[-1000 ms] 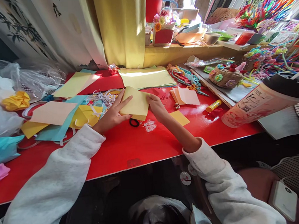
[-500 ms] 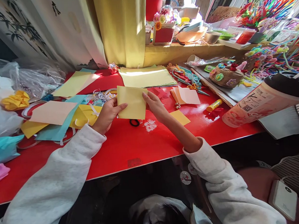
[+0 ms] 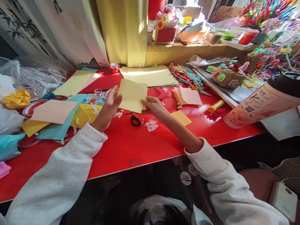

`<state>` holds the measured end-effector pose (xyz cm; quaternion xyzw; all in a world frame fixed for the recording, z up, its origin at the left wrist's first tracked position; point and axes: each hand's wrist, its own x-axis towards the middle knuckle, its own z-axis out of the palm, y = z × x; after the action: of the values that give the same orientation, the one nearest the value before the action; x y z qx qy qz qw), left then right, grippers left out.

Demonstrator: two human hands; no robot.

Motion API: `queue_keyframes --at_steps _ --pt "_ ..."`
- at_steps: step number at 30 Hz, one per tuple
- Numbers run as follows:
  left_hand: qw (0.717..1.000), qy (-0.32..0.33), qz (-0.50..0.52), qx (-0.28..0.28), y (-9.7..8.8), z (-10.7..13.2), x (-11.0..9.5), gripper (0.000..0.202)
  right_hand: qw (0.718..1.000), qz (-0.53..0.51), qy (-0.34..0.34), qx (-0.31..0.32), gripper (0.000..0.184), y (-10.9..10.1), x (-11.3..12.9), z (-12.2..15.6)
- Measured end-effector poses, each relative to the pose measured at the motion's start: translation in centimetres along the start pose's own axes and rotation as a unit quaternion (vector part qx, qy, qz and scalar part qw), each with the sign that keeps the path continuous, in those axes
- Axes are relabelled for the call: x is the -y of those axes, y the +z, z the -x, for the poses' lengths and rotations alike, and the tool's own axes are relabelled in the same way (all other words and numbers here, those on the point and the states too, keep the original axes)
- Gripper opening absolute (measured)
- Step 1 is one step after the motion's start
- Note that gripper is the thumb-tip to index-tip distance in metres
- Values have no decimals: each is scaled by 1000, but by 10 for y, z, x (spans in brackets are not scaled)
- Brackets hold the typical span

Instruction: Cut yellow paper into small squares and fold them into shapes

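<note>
A square of pale yellow paper (image 3: 133,95) is raised over the red table, tilted. My right hand (image 3: 156,107) pinches its lower right edge between thumb and fingers. At the left edge, my left hand (image 3: 108,109) has its fingers stretched out and looks loosened from the sheet; whether it still touches the paper is unclear. Beneath lies a pair of scissors with black handles (image 3: 135,120), the blades partly hidden by the paper. Small white paper scraps (image 3: 151,125) lie to the right of the scissors. A yellow-orange paper square (image 3: 181,117) rests near my right forearm.
Coloured paper sheets (image 3: 54,111) lie on the left, beside plastic bags (image 3: 4,113). A stack of yellow paper (image 3: 148,77) is at the back. Folded peach paper (image 3: 189,96), a glue stick (image 3: 216,106) and a tilted drink cup (image 3: 257,101) are on the right.
The paper has turned and tilted upward. My left hand's fingers have opened at its left edge, and my right hand has shifted down to the lower right corner. More of the scissors shows.
</note>
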<state>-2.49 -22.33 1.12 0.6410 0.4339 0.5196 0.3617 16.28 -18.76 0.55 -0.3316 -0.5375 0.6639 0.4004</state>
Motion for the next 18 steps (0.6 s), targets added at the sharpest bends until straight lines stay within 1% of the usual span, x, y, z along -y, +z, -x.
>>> queue_keyframes --at_steps 2,3,4,6,8,10,12,16,18 --pt "998 27 -40 44 -3 0 -1 81 1000 -27 -2 -13 12 -1 2 0" --pt "996 38 -61 58 -3 0 -1 87 999 -39 -2 -16 12 -2 3 0" --pt "994 47 -80 62 -3 1 -1 88 999 -48 0 -17 12 -2 5 0" --pt "991 60 -112 40 -2 2 0 74 999 -49 5 -14 14 -3 6 1" --pt "985 69 -157 -7 -1 4 2 58 999 -37 11 -8 16 -3 6 1" --pt "969 77 -229 -54 0 6 6 51 999 -32 14 5 16 -2 4 1" --pt "943 87 -311 -81 -1 7 10 50 999 -33 11 22 15 0 3 2" --pt "900 107 -414 -89 -3 7 16 53 998 -30 -7 57 17 1 0 3" --pt "885 110 -446 -78 -3 8 15 55 997 -28 -10 68 16 1 0 3"
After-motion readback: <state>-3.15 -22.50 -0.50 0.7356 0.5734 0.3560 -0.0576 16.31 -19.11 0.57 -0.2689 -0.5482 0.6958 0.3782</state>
